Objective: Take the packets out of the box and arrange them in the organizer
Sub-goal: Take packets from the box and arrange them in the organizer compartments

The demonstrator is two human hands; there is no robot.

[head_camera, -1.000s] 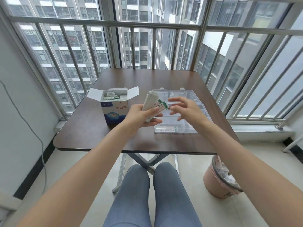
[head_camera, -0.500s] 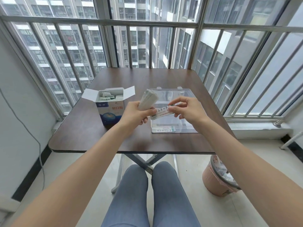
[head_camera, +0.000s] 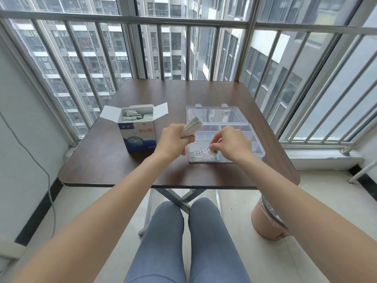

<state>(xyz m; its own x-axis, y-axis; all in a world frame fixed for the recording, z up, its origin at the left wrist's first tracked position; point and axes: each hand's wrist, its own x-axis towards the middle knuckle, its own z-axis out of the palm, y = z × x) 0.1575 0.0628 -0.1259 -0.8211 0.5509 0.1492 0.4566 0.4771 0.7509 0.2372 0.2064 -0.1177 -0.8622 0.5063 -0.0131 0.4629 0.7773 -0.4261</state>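
An open blue and white box [head_camera: 139, 137] stands on the left half of the table, with several packets [head_camera: 134, 117] showing inside. To its right lies a clear plastic organizer [head_camera: 253, 137] with its lid folded back. My left hand [head_camera: 175, 139] grips a stack of packets [head_camera: 192, 126] above the organizer's left edge. My right hand [head_camera: 230, 142] pinches a single packet [head_camera: 202, 151] and holds it low inside the organizer's front compartment. Another packet [head_camera: 208, 159] lies at the bottom of that compartment.
The dark brown table [head_camera: 114, 164] fills the balcony corner, with metal window bars [head_camera: 183, 21] behind and to the right. A pink waste bin [head_camera: 263, 221] stands on the floor at the right, beside my knees [head_camera: 183, 213]. A cable [head_camera: 49, 180] hangs on the left wall.
My right hand took one packet from the stack in my left hand and lowered it into the organizer's front compartment. My left hand moved slightly left with the stack.
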